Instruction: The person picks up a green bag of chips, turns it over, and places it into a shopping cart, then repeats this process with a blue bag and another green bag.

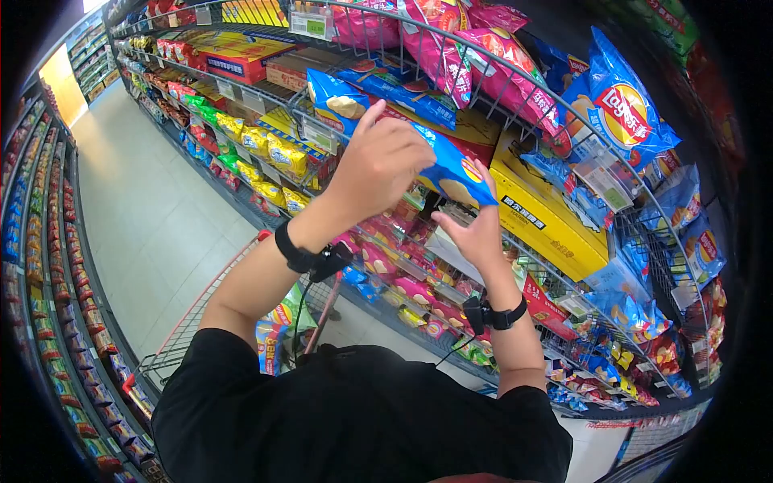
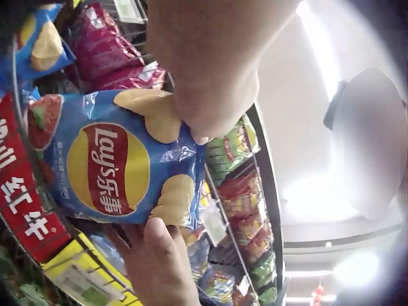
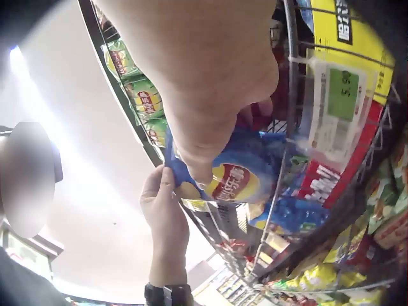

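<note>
A blue Lay's chip bag (image 1: 455,165) is held between both hands in front of a shelf. Its front, with the round logo and pictured chips, shows fully in the left wrist view (image 2: 108,166). My left hand (image 1: 386,161) pinches one corner of the bag's end; in the right wrist view that hand (image 3: 164,197) has thumb and fingers on the edge. My right hand (image 1: 475,229) grips the neighbouring corner, and in the left wrist view its thumb (image 2: 157,233) lies on the front with fingers behind. The wrists carry black bands.
Wire-fronted shelves hold pink chip bags (image 1: 499,68), another blue Lay's bag (image 1: 624,105) and a yellow carton (image 1: 547,213). A price tag (image 3: 341,95) hangs on the wire. A shopping cart (image 1: 185,326) with bags stands at my left. Across the aisle floor (image 1: 145,177) runs another stocked shelf (image 1: 60,266).
</note>
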The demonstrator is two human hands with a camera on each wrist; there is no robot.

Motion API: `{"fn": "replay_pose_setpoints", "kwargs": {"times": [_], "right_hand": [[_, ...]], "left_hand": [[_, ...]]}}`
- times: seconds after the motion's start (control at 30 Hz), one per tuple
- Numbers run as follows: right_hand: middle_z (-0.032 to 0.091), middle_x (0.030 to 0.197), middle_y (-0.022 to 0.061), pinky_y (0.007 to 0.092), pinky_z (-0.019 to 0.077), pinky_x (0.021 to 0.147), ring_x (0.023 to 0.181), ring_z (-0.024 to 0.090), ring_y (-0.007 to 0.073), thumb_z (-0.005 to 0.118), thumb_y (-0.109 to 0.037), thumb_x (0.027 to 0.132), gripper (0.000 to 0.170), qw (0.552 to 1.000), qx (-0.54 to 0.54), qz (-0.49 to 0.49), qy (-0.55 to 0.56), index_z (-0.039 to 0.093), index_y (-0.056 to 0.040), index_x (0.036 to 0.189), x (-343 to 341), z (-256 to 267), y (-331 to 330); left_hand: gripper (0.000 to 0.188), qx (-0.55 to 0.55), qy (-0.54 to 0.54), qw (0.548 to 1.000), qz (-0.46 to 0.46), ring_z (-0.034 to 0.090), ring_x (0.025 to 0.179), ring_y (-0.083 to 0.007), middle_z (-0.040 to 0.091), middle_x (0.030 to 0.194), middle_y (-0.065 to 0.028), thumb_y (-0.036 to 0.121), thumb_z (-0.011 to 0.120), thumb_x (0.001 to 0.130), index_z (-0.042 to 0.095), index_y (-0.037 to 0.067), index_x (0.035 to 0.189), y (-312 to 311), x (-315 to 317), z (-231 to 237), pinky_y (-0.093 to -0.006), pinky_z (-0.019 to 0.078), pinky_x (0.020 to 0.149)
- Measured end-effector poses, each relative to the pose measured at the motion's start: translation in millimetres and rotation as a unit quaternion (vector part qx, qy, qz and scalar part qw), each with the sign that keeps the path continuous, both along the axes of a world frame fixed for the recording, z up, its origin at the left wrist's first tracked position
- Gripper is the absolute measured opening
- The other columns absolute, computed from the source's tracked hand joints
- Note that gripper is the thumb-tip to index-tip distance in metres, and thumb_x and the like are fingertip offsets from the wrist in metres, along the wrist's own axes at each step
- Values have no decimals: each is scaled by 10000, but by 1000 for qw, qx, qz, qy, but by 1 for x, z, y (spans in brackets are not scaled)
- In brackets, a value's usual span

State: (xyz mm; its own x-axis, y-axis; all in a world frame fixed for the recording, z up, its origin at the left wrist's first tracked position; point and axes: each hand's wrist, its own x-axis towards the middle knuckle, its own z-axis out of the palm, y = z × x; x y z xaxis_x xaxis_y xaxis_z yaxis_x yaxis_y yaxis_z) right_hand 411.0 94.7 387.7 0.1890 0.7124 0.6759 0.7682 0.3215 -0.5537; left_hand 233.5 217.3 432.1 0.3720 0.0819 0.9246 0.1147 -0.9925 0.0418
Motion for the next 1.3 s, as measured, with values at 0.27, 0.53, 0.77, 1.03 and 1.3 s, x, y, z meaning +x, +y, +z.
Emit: {"fn": "replay_pose_setpoints", "kwargs": {"times": [0.27,0.53,0.77,1.03,1.3], "right_hand": [[450,1368,144,358,384,1037,1233,468,230,872,-196,637,877,981,-78,153,93,396,-30,1355,-6,-3,-20],[569,1207,102,356,482,931,1091,576,209,795,-165,771,666,867,-155,297,368,417,-15,1297,-9,-68,-45],[544,1251,112,359,460,972,1126,558,205,770,-164,795,675,780,-243,328,474,388,-8,1329,5,-135,-73],[524,1279,118,358,455,980,1165,531,204,765,-268,809,711,690,-386,384,476,368,-19,1344,-27,-176,-64],[522,1280,107,358,459,975,1150,534,190,779,-246,798,718,667,-425,426,439,369,-28,1346,-98,-172,-25]], "left_hand": [[178,71,-33,997,-20,605,817,-164,674,843,46,56,718,682,689,176,810,-71,-34,35,-448,346,1027],[527,-67,-48,996,-45,492,1217,-322,480,1341,-213,169,746,769,537,54,1240,-79,-35,-2,-470,343,1039],[956,-633,84,750,-170,370,1328,-224,356,1449,-151,218,808,745,209,11,1461,-130,-46,-114,-372,310,1100],[682,-771,-128,621,-51,509,1184,-175,520,1299,-101,165,732,826,365,15,1381,-170,-63,-182,-332,431,997],[659,-767,-176,617,-27,530,1170,-184,530,1299,-107,195,719,840,383,2,1374,-154,-137,-198,-323,453,976]]}}
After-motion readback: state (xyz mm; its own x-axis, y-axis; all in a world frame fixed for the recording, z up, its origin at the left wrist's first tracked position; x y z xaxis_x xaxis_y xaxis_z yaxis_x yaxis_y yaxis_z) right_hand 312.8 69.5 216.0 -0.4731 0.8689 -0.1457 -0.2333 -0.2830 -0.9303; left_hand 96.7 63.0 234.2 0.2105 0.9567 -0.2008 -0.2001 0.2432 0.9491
